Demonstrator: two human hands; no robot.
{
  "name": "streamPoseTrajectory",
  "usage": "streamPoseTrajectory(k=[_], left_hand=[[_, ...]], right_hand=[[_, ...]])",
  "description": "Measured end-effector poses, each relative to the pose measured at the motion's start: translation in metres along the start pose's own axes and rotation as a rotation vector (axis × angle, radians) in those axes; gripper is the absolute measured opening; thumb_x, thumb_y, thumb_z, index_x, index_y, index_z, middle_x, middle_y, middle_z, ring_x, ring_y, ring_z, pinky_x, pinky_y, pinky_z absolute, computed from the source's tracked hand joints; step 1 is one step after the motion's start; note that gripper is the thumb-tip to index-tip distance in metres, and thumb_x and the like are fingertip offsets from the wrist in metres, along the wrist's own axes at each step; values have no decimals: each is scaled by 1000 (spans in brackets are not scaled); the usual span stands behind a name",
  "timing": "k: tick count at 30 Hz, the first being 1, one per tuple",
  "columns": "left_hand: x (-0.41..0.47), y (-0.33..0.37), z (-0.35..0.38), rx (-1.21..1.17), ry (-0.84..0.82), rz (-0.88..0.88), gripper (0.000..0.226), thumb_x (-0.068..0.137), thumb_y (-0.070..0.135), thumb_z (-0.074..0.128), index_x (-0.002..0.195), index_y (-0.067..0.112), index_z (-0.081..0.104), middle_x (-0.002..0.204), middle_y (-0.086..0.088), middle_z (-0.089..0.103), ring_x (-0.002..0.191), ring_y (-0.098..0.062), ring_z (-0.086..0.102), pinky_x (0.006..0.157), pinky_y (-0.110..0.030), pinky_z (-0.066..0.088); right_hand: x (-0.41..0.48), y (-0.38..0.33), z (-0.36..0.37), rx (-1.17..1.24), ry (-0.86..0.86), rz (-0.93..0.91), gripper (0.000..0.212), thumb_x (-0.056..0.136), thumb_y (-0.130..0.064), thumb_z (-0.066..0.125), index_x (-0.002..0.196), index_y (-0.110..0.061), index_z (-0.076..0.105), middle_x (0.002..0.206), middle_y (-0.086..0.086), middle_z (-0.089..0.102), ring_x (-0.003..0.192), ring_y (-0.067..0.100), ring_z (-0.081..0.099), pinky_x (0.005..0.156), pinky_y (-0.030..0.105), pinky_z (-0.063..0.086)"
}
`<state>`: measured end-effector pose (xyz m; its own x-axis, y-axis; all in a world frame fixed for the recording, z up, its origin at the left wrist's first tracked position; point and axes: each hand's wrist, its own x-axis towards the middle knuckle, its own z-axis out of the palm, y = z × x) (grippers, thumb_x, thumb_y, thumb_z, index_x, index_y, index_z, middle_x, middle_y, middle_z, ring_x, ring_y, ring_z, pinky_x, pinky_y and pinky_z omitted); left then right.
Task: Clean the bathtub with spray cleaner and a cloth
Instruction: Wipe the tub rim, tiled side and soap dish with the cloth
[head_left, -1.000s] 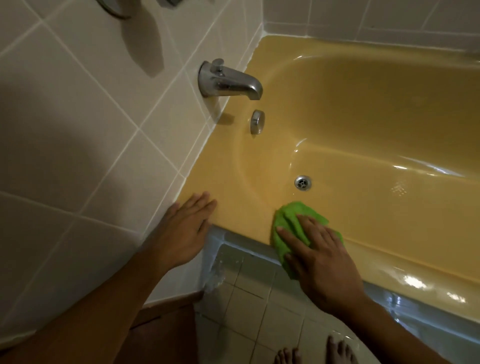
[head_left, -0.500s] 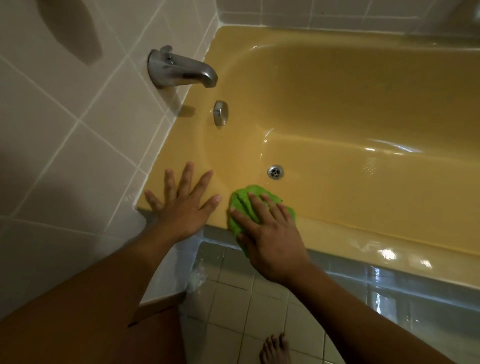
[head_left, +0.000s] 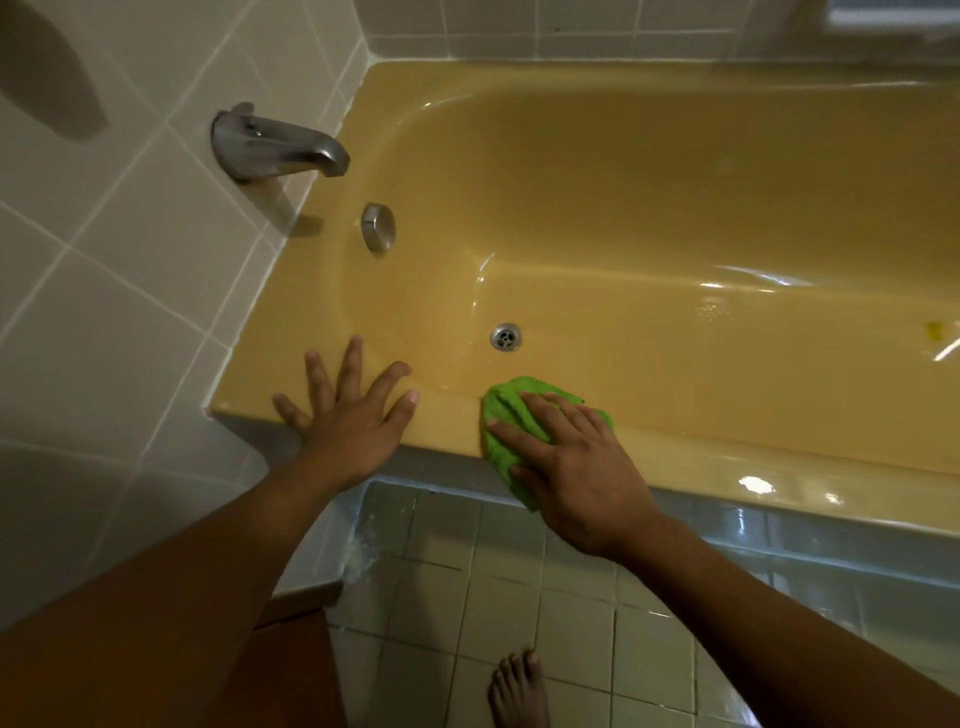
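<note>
Yellow enamel is covering the bathtub (head_left: 727, 457), which is filling most of the view, and the metal drain (head_left: 505, 336) is sitting in its floor at the tap end. White wall tiles (head_left: 130, 260) are rising to the left of the drain and beyond it. Pale floor tiles (head_left: 519, 597) are lying on the near side of the drain, below the tub's front rim.

The left hand (head_left: 348, 421) is resting flat on that rim, near and to the left of the drain. Its fingers are spreading wide, and its grip is released, holding nothing. The right hand (head_left: 576, 467) is pressing on the green cloth (head_left: 506, 410), just to the near side of the drain and a little right. Its fingers are lying straight over the fabric, so this grip is released too, not clenched.

The cloth is lying bunched on the front rim, its far edge reaching toward the drain and its near edge hanging over the tub's outer face. A metal spout (head_left: 280, 145) is sticking out from the wall, well to the far left of the drain. A round overflow plate (head_left: 378, 227) is sitting on the tub's end wall between spout and drain. A bare foot (head_left: 519, 691) is standing on the floor tiles, well to the near side of the drain.
</note>
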<state>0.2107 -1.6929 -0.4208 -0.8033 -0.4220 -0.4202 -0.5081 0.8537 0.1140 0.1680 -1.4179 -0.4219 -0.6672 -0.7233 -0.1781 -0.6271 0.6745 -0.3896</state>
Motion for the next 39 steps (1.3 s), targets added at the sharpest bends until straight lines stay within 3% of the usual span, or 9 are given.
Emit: streamPoseTrajectory(k=[5, 9, 15, 19, 23, 26, 28, 32, 39], left_hand=[[-19, 46, 14, 65, 1, 90, 60, 93, 81, 12, 147, 58, 23, 169, 16, 0, 150, -35, -35, 110, -78, -17], [-29, 74, 20, 109, -10, 137, 70, 87, 86, 8, 149, 55, 22, 165, 14, 15, 155, -31, -20, 110, -79, -15], [-40, 110, 34, 152, 64, 230, 73, 85, 88, 5, 144, 52, 29, 154, 14, 32, 151, -24, 10, 110, -79, -8], [-41, 124, 41, 169, 88, 275, 71, 88, 86, 5, 144, 51, 32, 150, 15, 37, 146, -22, 20, 111, -78, -5], [-41, 126, 46, 159, 129, 311, 71, 88, 83, 0, 144, 53, 34, 146, 15, 41, 142, -22, 27, 113, -76, -1], [-41, 129, 47, 160, 125, 325, 74, 89, 77, -5, 147, 51, 34, 146, 16, 41, 141, -21, 28, 115, -73, 2], [-43, 131, 47, 158, 125, 335, 74, 90, 71, -8, 148, 50, 33, 147, 16, 40, 140, -20, 29, 116, -72, 3], [-47, 142, 49, 133, 108, 353, 73, 91, 66, -11, 147, 51, 32, 148, 17, 40, 140, -21, 30, 116, -72, 4], [-57, 172, 56, 198, 62, 378, 78, 84, 85, -8, 149, 53, 22, 153, 18, 35, 144, -22, 26, 115, -73, 2]], right_hand=[[-48, 57, -12, 3, 59, 93, 53, 103, -55, 26, 154, -46, 34, 160, 5, 39, 144, 30, 36, 116, 47, 29], [-87, 96, -18, -6, 139, 190, 53, 104, -56, 26, 153, -41, 41, 154, 8, 46, 141, 31, 40, 115, 51, 32], [-100, 119, -23, 123, 425, 506, 48, 101, -47, 43, 134, -20, 66, 124, 15, 68, 116, 36, 59, 102, 47, 39], [-78, 104, -31, 335, 518, 707, 41, 103, -44, 50, 133, -22, 66, 115, 14, 70, 108, 37, 62, 97, 47, 47], [-64, 69, -16, 144, 418, 624, 51, 102, -49, 43, 148, -28, 47, 137, 15, 59, 127, 36, 51, 112, 50, 33], [-69, 48, -11, 38, 278, 512, 59, 99, -63, 30, 153, -40, 28, 163, 17, 25, 147, 42, 23, 121, 58, 15], [-80, 52, -10, -51, 199, 386, 62, 96, -68, 34, 152, -43, 25, 169, 11, 11, 150, 47, 13, 122, 62, 10], [-104, 81, -12, -140, 164, 221, 55, 99, -54, 44, 152, -43, 31, 166, 6, 25, 149, 46, 24, 120, 60, 23], [-151, 138, -23, -71, 277, 298, 65, 89, -23, 63, 149, -39, 42, 163, 6, 35, 147, 40, 32, 116, 57, 31]])
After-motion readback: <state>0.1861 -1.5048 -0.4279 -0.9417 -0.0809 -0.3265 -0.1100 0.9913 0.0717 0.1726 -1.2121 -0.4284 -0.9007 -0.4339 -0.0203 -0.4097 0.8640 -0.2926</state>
